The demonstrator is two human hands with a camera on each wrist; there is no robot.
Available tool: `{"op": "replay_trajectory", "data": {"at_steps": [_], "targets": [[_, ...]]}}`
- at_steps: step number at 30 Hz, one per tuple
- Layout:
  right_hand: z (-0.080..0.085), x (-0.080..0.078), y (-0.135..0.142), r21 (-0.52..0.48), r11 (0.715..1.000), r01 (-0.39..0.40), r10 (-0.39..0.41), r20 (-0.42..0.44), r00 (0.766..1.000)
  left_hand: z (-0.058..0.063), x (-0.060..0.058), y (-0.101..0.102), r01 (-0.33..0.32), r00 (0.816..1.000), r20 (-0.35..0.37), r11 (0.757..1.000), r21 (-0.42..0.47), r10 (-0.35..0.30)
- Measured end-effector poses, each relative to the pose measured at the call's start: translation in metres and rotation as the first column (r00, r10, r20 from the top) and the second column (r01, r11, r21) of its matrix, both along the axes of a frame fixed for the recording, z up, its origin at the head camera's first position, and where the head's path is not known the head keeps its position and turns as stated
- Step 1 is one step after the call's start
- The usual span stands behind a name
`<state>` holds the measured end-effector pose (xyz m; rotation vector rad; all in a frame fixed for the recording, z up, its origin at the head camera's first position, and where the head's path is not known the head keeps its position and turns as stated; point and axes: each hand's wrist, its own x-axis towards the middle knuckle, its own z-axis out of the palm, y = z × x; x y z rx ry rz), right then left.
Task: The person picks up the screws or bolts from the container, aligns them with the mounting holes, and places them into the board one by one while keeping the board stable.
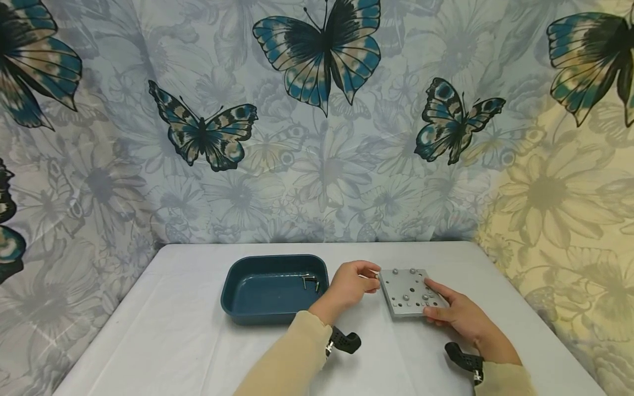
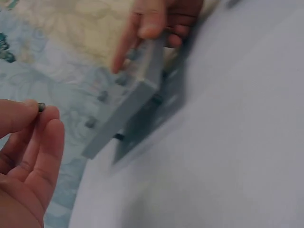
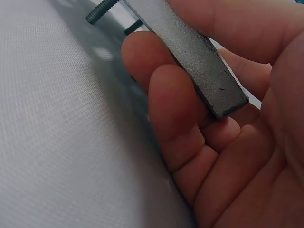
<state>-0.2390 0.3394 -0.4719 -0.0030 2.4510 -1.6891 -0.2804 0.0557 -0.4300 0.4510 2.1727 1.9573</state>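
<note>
A grey metal plate (image 1: 400, 287) with rows of holes is held up off the cloth by my right hand (image 1: 460, 316), which grips its right edge, fingers curled beneath. Several screw heads stand on its top face, and in the right wrist view threaded screw shanks (image 3: 102, 12) stick out below. My left hand (image 1: 349, 286) is at the plate's left edge. Between thumb and fingertips it pinches a small screw (image 2: 42, 107); only one end shows in the left wrist view. That screw is apart from the plate there.
A dark teal tray (image 1: 267, 318) stands on the white-covered table (image 1: 163, 341), left of my left hand. Several loose screws (image 1: 310, 279) lie at its right end. A butterfly-patterned curtain (image 1: 317, 209) hangs behind the table and along both sides.
</note>
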Motion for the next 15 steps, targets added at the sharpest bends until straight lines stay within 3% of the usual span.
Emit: {"op": "replay_trajectory", "data": {"at_steps": [6,15], "targets": [[0.000,-0.001,-0.002,-0.025,1.000,0.008,-0.009,-0.004,1.000,-0.015,0.001,0.022,-0.001,0.997,-0.079,0.997,-0.080,-0.005],[0.000,0.000,-0.001,-0.028,1.000,-0.003,0.003,0.001,1.000,-0.028,0.000,0.032,-0.036,0.988,-0.154,0.985,-0.171,0.009]]}}
